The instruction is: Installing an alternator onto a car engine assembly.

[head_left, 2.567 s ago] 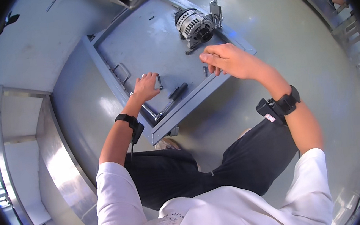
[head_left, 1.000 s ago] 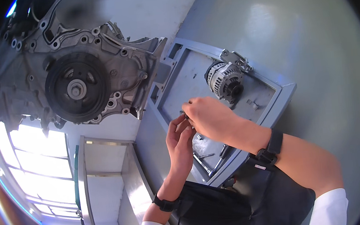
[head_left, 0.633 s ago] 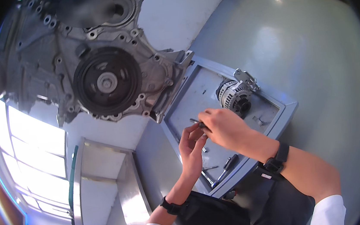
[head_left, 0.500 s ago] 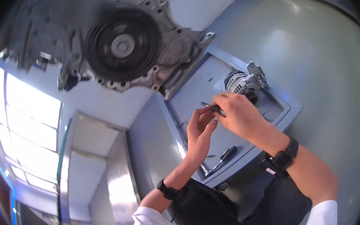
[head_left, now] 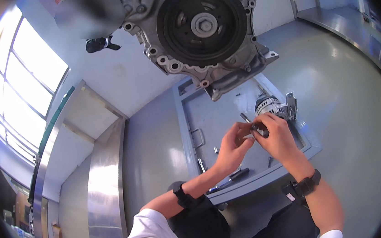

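Left hand [head_left: 232,150]: fingers half curled at the rod [head_left: 245,117]; whether they grip, cannot tell. Right hand [head_left: 278,139]: thumb and fingers pinched on rod. Rod: in hand, seated nowhere. Ratchet [head_left: 239,174]: on tray [head_left: 184,133], unheld. Alternator [head_left: 267,104]: on tray, loose. Engine [head_left: 203,39]: apart from alternator. Stage, judged: early; fastening left. Hidden: rod's gripped part; alternator's near side, behind right hand. Cut off: engine top.

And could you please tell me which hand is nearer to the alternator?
The right hand: in this view it overlaps the near edge of the alternator, though I can't tell whether they touch. The left hand is farther off, to its lower left.
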### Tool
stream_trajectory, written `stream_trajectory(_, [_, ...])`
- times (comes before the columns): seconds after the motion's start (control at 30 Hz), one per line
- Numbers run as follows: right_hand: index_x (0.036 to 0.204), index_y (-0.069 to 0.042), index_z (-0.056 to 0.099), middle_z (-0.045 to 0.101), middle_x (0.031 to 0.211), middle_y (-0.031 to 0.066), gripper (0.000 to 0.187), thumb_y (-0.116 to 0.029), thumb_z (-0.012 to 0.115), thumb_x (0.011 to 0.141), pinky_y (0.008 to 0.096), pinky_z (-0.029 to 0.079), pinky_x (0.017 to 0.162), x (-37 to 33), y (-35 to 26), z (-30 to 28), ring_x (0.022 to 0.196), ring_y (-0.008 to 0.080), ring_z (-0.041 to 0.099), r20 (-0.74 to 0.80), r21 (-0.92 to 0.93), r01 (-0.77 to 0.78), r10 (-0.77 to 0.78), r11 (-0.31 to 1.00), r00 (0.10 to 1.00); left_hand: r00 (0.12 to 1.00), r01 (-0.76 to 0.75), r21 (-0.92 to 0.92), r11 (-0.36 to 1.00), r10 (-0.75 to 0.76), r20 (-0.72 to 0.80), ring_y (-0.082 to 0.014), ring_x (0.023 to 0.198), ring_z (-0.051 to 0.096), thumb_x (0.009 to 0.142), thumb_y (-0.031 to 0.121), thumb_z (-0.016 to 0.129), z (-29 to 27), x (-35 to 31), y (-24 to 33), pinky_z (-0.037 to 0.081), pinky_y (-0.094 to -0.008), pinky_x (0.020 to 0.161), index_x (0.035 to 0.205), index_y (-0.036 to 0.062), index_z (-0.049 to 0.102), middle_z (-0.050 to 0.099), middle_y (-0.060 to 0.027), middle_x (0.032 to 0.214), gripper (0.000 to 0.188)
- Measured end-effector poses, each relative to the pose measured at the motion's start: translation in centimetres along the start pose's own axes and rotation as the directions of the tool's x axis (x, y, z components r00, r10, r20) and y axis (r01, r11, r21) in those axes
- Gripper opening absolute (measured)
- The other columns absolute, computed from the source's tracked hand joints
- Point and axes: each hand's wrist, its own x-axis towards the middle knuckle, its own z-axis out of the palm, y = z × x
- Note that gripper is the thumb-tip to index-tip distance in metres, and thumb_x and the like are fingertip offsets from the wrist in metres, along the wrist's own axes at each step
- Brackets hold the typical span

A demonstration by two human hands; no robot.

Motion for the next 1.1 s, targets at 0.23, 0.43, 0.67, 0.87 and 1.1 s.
stream_trajectory(0.23, [0.093,0.001,0.057,0.063,0.089,0.0152,0.019,0.001,0.067,0.077,0.0377,0.052,0.072,0.9,-0.5,0.7,0.082,0.0317,0.065,-0.056,0.026,0.033,-0.032,0.999,0.998,0.997,-0.070,0.018,0.997,0.071,-0.022,-0.0139,0.110,0.054,0.088,-0.001,0.054,-0.9,0.4,0.8,0.044,-0.0290,0.092,0.119,-0.0040,0.047,0.058,-0.0127,0.119,0.032])
stream_trajectory(0.43, [0.092,0.001,0.056,0.062,0.089,0.0143,0.019,-0.001,0.067,0.077,0.0392,0.051,0.069,1.3,-1.1,1.3,0.080,0.0318,0.064,-0.085,0.032,0.070,-0.067,0.997,0.994,0.995,-0.093,0.024,0.995,0.094,-0.018,-0.0158,0.112,0.053,0.089,-0.001,0.053,-1.7,0.3,1.9,0.042,-0.0307,0.094,0.120,-0.0026,0.047,0.058,-0.0115,0.119,0.032])
stream_trajectory(0.67, [0.088,0.002,0.056,0.062,0.088,0.0142,0.018,-0.003,0.068,0.074,0.0392,0.050,0.069,1.2,-1.0,1.4,0.079,0.0332,0.063,-0.105,0.088,0.091,-0.082,0.992,0.991,0.995,-0.092,0.353,0.931,0.100,-0.006,-0.0149,0.106,0.057,0.089,0.001,0.055,-2.7,0.2,3.8,0.045,-0.0290,0.090,0.122,-0.0042,0.048,0.059,-0.0120,0.117,0.035])
stream_trajectory(0.87, [0.077,0.004,0.059,0.063,0.078,0.0206,0.016,-0.007,0.067,0.069,0.0414,0.050,0.072,0.8,0.6,1.6,0.078,0.0377,0.063,-0.018,0.108,-0.053,0.055,0.993,0.998,0.757,-0.214,0.685,0.696,0.562,-0.334,-0.0170,0.107,0.056,0.087,0.008,0.059,-6.3,4.6,6.1,0.043,-0.0298,0.089,0.120,-0.0093,0.052,0.060,-0.0156,0.119,0.038])
stream_trajectory(1.1, [0.080,0.005,0.060,0.062,0.067,0.0167,0.017,-0.005,0.068,0.070,0.0350,0.050,0.064,0.4,1.8,1.3,0.065,0.0294,0.064,-0.055,0.069,-0.050,0.054,0.996,0.997,0.774,-0.232,0.746,0.624,0.583,-0.246,-0.0319,0.124,0.046,0.086,0.014,0.064,-3.8,5.8,4.2,0.045,-0.0441,0.095,0.140,-0.0096,0.032,0.040,-0.0210,0.134,0.067])
